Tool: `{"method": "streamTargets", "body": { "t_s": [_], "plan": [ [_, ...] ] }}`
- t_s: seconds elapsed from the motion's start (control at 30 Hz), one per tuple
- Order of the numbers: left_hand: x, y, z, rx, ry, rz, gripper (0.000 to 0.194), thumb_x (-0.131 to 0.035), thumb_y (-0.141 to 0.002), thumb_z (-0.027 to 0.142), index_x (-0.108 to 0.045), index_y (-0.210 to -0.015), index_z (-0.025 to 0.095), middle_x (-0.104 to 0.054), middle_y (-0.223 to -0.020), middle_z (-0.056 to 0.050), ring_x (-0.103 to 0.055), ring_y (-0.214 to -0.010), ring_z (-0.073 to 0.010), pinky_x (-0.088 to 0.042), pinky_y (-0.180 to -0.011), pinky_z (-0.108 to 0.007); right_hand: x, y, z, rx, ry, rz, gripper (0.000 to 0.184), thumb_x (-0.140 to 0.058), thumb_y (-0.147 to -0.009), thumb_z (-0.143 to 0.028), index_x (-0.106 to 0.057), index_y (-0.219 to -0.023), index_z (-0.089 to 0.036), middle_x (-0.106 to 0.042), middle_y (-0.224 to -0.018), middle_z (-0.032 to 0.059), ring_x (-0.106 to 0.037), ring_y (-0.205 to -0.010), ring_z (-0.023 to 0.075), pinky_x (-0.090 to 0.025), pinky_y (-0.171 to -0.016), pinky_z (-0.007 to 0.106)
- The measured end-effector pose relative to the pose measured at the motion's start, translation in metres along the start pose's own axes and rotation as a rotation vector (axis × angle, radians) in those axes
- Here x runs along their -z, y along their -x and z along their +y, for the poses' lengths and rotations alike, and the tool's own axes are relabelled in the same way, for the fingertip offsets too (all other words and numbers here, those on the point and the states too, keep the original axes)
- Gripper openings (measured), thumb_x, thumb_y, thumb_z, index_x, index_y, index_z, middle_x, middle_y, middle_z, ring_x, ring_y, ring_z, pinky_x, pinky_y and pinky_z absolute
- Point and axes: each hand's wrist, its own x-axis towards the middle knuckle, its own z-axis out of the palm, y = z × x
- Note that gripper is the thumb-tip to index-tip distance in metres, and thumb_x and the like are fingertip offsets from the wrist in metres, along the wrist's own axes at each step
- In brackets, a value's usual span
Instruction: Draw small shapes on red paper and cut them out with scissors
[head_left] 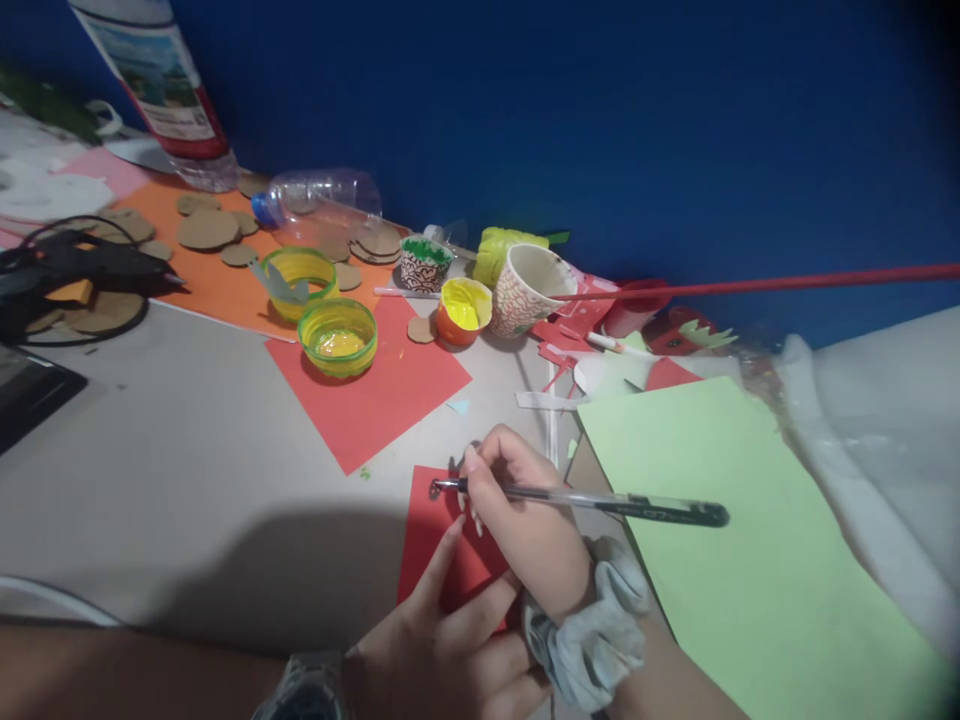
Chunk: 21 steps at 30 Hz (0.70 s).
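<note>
A black gel pen (622, 503) is gripped in my right hand (525, 510), its tip down at a small dark mark near the upper left corner of a red paper piece (431, 530). A pale scrunchie is around that wrist. My left hand (457, 640) lies spread over the lower part of the same paper, fingers apart, pressing on it. A watch sits on the left wrist at the bottom edge. Beyond the hands lies a larger red sheet (405, 385), with a yellow-green bowl (337, 345) standing on its left part.
A light green sheet (750, 520) covers the right side. Behind are a patterned cup (521, 290), a small orange cup (456, 325), cardboard discs (210, 230), a clear plastic bottle (330, 195) on its side and an upright bottle (165, 90). A black glue gun (82, 260) lies left.
</note>
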Motion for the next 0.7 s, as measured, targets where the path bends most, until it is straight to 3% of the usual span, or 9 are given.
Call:
{"method": "streamTargets", "body": {
  "t_s": [0.17, 0.4, 0.7],
  "plan": [
    [-0.0038, 0.0025, 0.0030, 0.004, -0.018, 0.005, 0.023, -0.047, -0.097, 0.029, -0.067, -0.102, 0.040, -0.068, -0.102, 0.016, -0.047, -0.117, -0.0180, 0.015, -0.112, -0.065, -0.0002, -0.0003, -0.0012, -0.011, 0.015, 0.017, 0.028, -0.044, -0.094, -0.028, -0.040, -0.067, -0.022, -0.045, -0.056, -0.0060, -0.044, -0.052, 0.0106, -0.036, -0.054, 0.024],
    [-0.0043, 0.0057, 0.0027, -0.015, -0.043, -0.031, 0.021, -0.048, -0.096, 0.035, -0.068, -0.100, 0.043, -0.062, -0.120, 0.017, -0.040, -0.126, -0.0197, 0.006, -0.115, -0.062, -0.0001, -0.0012, -0.0006, -0.013, -0.003, 0.014, 0.027, -0.046, -0.093, -0.029, -0.040, -0.068, -0.022, -0.045, -0.055, -0.0059, -0.045, -0.052, 0.0110, -0.036, -0.053, 0.024],
    [-0.0032, 0.0023, 0.0038, 0.022, -0.021, 0.008, 0.019, -0.050, -0.096, 0.034, -0.068, -0.097, 0.040, -0.067, -0.109, 0.016, -0.046, -0.120, -0.0174, 0.003, -0.118, -0.056, -0.0004, -0.0004, 0.0009, -0.015, 0.007, 0.008, 0.028, -0.045, -0.095, -0.032, -0.041, -0.069, -0.022, -0.045, -0.057, -0.0058, -0.045, -0.053, 0.0108, -0.036, -0.054, 0.024]
  ]
}}
